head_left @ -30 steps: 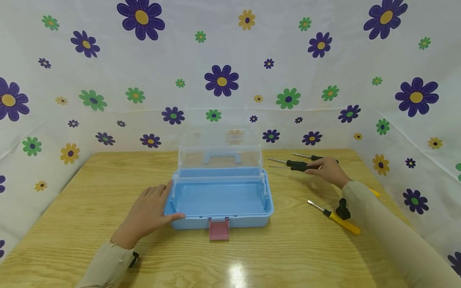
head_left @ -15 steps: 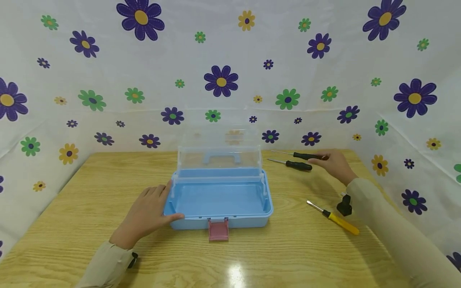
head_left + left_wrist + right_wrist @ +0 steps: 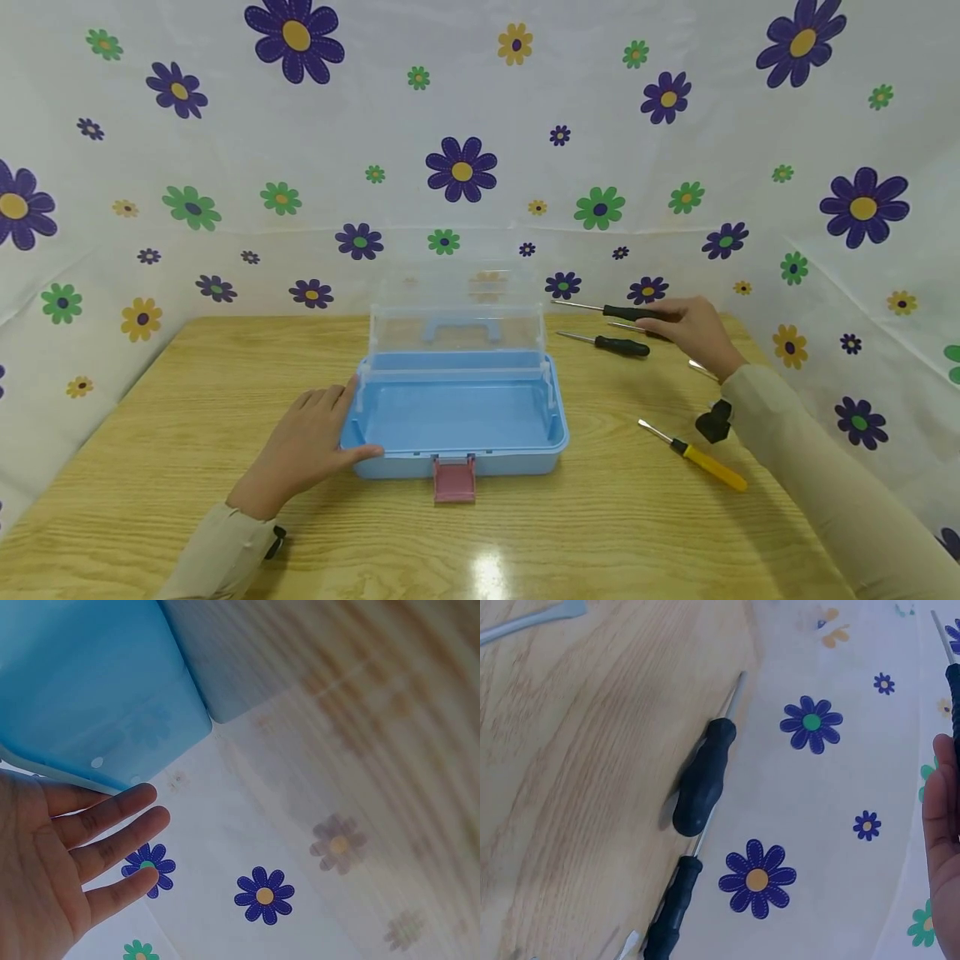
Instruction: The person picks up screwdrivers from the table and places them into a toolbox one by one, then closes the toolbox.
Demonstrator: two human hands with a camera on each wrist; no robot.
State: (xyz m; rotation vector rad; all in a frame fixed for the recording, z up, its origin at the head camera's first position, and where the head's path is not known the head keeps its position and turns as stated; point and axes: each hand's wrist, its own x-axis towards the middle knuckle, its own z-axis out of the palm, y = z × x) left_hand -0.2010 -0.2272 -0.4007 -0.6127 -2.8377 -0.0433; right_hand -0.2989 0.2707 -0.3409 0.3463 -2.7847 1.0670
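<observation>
A light blue toolbox (image 3: 455,463) with its clear lid raised stands mid-table, bare inside. My left hand (image 3: 311,442) rests on its left end, thumb over the front-left corner, fingers fairly straight along the outer wall. In the left wrist view the fingers (image 3: 112,840) are spread beside the blue wall. At the back right, my right hand (image 3: 693,329) holds a slim black-handled screwdriver (image 3: 628,313) by the handle, shaft pointing left, above the table. That screwdriver (image 3: 955,694) is partly cut off in the right wrist view. Below it lie two more black-handled screwdrivers, one thick-handled (image 3: 622,346).
A yellow-handled screwdriver (image 3: 712,464) lies right of the box. Another screwdriver's metal tip (image 3: 702,368) shows beside my right wrist, the rest hidden. A pink latch (image 3: 454,482) hangs at the box front. A flowered cloth (image 3: 461,108) stands behind the wooden table (image 3: 360,542).
My right hand has moved away toward the back, carrying the slim black screwdriver from beside the thick-handled one to above the rear table edge. The left hand and box have stayed put.
</observation>
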